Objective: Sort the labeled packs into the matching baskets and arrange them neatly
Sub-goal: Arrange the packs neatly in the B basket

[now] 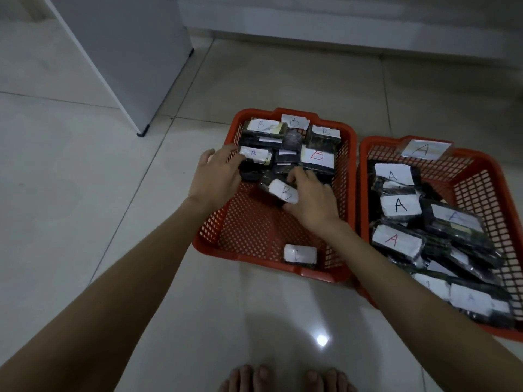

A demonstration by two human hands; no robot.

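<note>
Two baskets, B basket point(349, 154) and A basket point(481, 176): orange-red moulded plastic, perforated mesh walls, slight sheen. Packs point(317, 158): dark glossy wrap, probably plastic film, with matt white paper labels point(399, 205). Floor point(85, 193): pale glazed tile, smooth, reflective at lower centre.

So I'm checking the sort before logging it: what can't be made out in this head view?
- Lone pack near the B basket's front wall: label letter too blurred to read.
- Packs under the left hand and right hand: covered by the fingers.
- A basket: right and near corner cut off by the frame edge and the right forearm.
- Lower A packs: labels hidden by overlapping packs.
</note>
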